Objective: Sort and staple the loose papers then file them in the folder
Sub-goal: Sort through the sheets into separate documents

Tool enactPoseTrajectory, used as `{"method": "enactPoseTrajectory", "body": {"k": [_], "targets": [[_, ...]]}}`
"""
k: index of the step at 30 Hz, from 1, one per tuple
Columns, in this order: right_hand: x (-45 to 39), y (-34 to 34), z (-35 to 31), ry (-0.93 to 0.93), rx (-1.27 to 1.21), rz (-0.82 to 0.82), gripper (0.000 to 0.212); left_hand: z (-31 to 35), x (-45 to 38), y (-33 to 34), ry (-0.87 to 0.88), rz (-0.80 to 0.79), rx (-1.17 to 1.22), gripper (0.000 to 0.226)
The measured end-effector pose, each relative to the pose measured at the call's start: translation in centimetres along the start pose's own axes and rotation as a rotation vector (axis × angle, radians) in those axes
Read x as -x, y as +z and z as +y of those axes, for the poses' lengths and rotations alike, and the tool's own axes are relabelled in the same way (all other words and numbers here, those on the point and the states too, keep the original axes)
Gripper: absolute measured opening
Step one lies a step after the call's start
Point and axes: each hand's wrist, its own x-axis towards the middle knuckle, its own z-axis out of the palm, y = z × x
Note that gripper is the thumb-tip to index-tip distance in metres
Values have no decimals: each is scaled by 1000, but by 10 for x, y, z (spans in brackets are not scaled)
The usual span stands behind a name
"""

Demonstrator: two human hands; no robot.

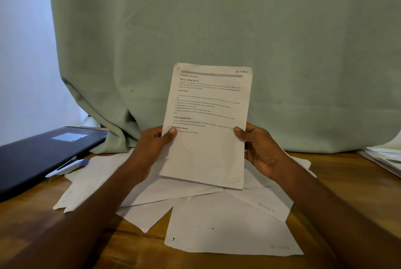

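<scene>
Both hands on one printed sheet (207,125). My left hand (152,147) pinches its left edge, thumb on the face, fingers behind. My right hand (259,149) pinches the right edge the same way. Sheet is upright in front of the camera, above the desk, text facing me, "SECTION 1" handwritten top right.

Handling call: thin copier paper, very light, floppy. It stands only because it's held on both edges low down. One-handed it will likely droop; grip mid-edge, don't crease. Surface matte, slightly worn, a mark at the top left corner.

Below it: loose papers (227,225) fanned and overlapping on the wooden table (32,225), mostly blank side up, corners askew. Dark folder (39,156) lies flat at left, smooth stiff cover with pale label. White and blue stapler (67,167) rests against its near edge. Another paper stack (384,158) far right. Green curtain (217,19) behind, soft folds.
</scene>
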Motion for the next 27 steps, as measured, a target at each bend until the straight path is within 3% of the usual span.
{"method": "enactPoseTrajectory", "body": {"k": [9,11,15,17,20,23,25,27], "targets": [[-7,-17,-6,-11,-130,197,22,-4,-1,-4,17,-44,-86,59],[-6,-17,-8,17,-144,125,27,0,-1,-4,-19,-91,-51,55],[0,-4,-7,48,-4,-58,30,12,7,-5,-150,-254,310,46],[4,9,-3,21,113,-77,28,12,7,-6,-124,-289,321,39],[8,26,3,-67,281,65,20,5,-5,-19,-20,-39,230,40],[7,23,15,-308,697,221,19,5,-11,-43,57,319,121,34],[7,19,24,-392,981,218,23,3,-11,-58,83,477,-11,34],[6,21,29,-415,1101,159,24,-5,-14,-72,84,590,-87,36]]}}
